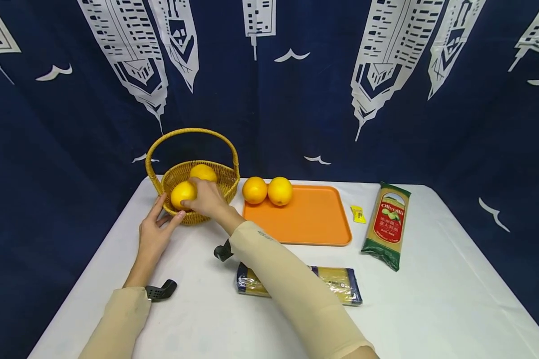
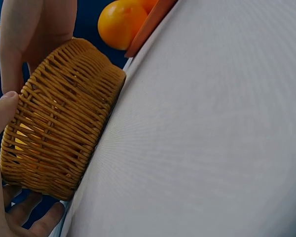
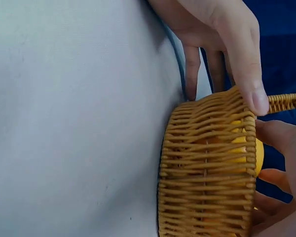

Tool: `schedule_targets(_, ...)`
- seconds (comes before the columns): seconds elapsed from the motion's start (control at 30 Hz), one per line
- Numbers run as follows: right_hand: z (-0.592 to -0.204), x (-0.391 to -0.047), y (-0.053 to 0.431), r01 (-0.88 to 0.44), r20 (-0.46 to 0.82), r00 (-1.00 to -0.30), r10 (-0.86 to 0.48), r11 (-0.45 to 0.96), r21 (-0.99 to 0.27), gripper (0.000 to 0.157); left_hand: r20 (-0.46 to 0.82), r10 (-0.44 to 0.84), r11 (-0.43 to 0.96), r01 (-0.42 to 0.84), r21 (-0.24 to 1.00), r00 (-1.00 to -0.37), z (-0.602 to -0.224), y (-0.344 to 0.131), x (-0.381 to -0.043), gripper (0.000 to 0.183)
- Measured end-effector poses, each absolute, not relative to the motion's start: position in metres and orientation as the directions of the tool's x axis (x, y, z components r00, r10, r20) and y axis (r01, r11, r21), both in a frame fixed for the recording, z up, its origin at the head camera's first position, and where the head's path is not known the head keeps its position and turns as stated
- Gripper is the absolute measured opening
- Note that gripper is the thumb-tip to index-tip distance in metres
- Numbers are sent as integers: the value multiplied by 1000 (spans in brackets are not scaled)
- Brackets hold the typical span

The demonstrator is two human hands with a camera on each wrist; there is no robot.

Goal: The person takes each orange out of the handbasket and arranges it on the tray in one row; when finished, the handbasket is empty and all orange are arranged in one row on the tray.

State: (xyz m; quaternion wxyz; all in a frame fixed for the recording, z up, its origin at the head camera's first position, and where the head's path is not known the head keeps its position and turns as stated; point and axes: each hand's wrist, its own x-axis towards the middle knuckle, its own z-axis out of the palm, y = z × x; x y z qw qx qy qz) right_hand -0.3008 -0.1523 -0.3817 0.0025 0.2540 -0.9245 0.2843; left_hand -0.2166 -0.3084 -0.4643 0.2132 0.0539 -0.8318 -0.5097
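A wicker basket point(image 1: 193, 218) with a tall hoop handle stands at the table's back left, holding two oranges. My right hand point(image 1: 208, 199) reaches over its front rim and grips the nearer orange point(image 1: 182, 194) between thumb and fingers. The other orange point(image 1: 203, 172) lies just behind. At the basket's left front, my left hand point(image 1: 154, 237) holds the side, its thumb on the rim and fingers spread along the outer wall. In the right wrist view, yellow fruit point(image 3: 259, 155) shows above the rim beside the right fingers. Part of the gripped orange is hidden by the basket and hand.
An orange tray point(image 1: 305, 219) right of the basket bears two more oranges point(image 1: 280, 191) at its back left. Farther right lie a small yellow packet point(image 1: 358, 214) and a green-ended pasta bag point(image 1: 390, 224). Under the right forearm lies a blue-ended pasta pack point(image 1: 337, 284), partly hidden.
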Motion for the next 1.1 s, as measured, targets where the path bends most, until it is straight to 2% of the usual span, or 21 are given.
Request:
schedule_targets(0.3, -386, -302, -166, -484, 125, -866, -484, 748, -453, 73, 318, -304, 466, 151, 872, -898, -463, -308, -217, 78)
schedule_targets(0.77, -387, -299, -165, -393, 121, -914, -387, 770, -502, 82, 309, -302, 444, 154, 883, -902, -464, -308, -216, 80)
schedule_targets(1.1, -371, -295, -144, -478, 224, -871, -437, 653, -587, 78, 299, -302, 467, 133, 875, -905, -463, -310, -216, 81)
